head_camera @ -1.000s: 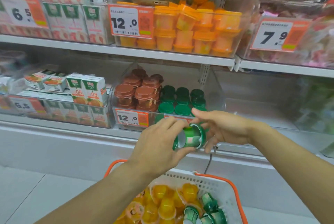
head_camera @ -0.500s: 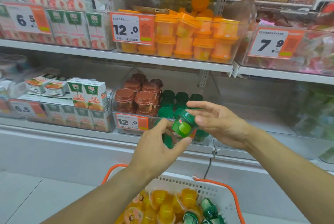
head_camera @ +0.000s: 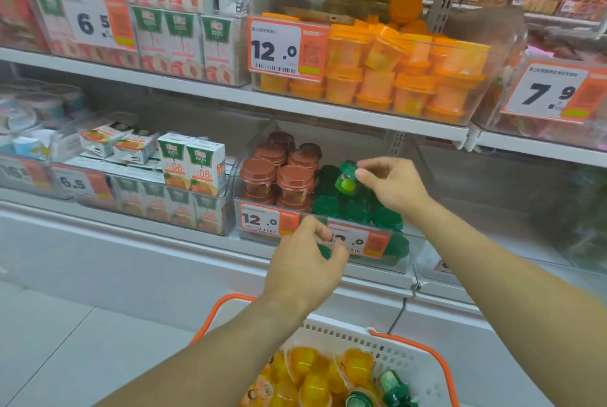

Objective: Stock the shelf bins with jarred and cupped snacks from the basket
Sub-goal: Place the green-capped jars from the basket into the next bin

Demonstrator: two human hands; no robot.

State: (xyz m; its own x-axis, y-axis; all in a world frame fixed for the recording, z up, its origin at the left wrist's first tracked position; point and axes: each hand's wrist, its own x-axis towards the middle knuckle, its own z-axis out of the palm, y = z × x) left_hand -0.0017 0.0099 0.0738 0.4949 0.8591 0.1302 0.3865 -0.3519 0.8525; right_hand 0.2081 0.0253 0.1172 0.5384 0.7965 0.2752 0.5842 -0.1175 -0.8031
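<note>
While the right hand (head_camera: 392,188) pinches a green-lidded cup (head_camera: 345,176) by its edge just right of centre frame, the cup hangs tilted over the green lids (head_camera: 356,209) already packed in the clear bin (head_camera: 405,260) on the middle shelf. That fingertip hold likely leaves the cup's base free, so it can be lowered into a gap among its own kind without knocking the neighbours. Brown-lidded jars (head_camera: 279,176) fill the left half of the same bin, which suggests the stock is sorted by colour and explains why the hand reaches to the right half.

Lower and slightly left, the left hand (head_camera: 303,267) is curled in front of the bin's price label (head_camera: 358,240); a bit of green shows at its fingertips, perhaps a second cup, though whether it truly grips one cannot be told. The two hands are apart, one above the other.

At the bottom of the frame the orange-handled basket (head_camera: 410,357) holds yellow jelly cups (head_camera: 308,377) and a few more green ones (head_camera: 394,387), so plenty remains to shelve. The orange cups (head_camera: 407,78) in the upper bin probably mark where the yellow ones belong.
</note>
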